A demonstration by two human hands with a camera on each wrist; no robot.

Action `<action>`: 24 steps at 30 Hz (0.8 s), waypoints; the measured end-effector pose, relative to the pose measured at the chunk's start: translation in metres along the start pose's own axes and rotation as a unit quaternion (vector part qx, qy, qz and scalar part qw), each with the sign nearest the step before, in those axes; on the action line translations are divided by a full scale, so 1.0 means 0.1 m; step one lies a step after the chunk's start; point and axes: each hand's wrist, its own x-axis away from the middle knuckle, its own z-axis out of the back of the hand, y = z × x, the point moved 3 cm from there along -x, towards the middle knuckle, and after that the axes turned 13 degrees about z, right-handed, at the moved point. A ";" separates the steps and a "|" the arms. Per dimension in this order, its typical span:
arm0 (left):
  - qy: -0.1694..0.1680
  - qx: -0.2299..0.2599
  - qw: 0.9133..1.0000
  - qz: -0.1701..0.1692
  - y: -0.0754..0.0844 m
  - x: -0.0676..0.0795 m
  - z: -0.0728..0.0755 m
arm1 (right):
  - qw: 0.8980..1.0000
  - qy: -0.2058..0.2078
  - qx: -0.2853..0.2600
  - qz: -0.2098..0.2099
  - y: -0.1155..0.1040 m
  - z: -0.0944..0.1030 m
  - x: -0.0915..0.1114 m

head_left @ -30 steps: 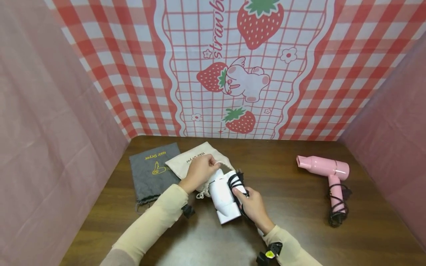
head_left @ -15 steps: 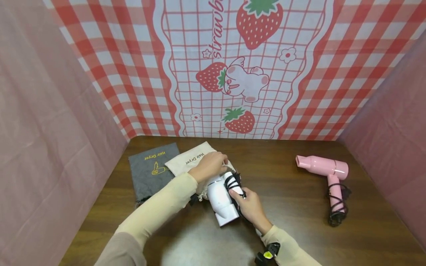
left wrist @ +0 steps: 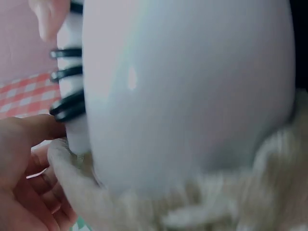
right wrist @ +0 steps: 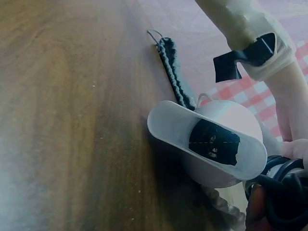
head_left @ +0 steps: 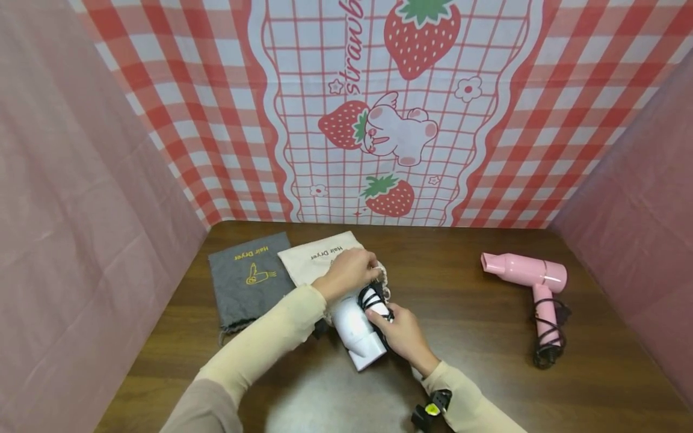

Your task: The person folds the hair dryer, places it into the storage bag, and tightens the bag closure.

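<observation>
My right hand (head_left: 407, 338) grips the handle of a white hair dryer (head_left: 351, 325), whose black cord (left wrist: 68, 74) is wound around that handle. The dryer's rear body and handle end sit in the mouth of a cream drawstring bag (head_left: 311, 255) printed "Hair Dryer". At that mouth my left hand (head_left: 349, 270) pinches the bag's edge; in the left wrist view the bag's rim (left wrist: 77, 185) lies against its fingers, beside the handle. Pointing out of the bag toward me, the flat nozzle (right wrist: 161, 120) shows in the right wrist view. The bag's inside is mostly hidden.
A grey drawstring bag (head_left: 243, 288) with yellow print lies flat at the left, next to the cream one. To the right rests a pink hair dryer (head_left: 525, 272) with its cord wrapped around the handle. A checked cloth (head_left: 216, 150) hangs behind the wooden table (head_left: 460, 313).
My left hand has moved right, drawing the bag's mouth over the dryer's rear and handle end. The cream bag has shifted right; the dryer has shifted slightly left.
</observation>
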 end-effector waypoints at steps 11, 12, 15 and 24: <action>0.114 -0.065 0.988 -0.076 -0.02 0.30 0.02 | 0.997 0.008 -0.064 -0.040 0.05 0.01 -0.07; 0.121 -0.068 0.988 -0.073 -0.04 0.32 0.01 | 0.996 0.009 -0.070 -0.046 0.06 0.01 -0.07; 0.137 -0.074 0.987 -0.048 -0.11 0.40 0.00 | 0.993 0.008 -0.091 -0.068 0.08 0.03 -0.09; 0.166 -0.016 0.986 0.024 -0.31 0.62 -0.04 | 0.983 0.004 -0.135 -0.126 0.17 0.05 -0.07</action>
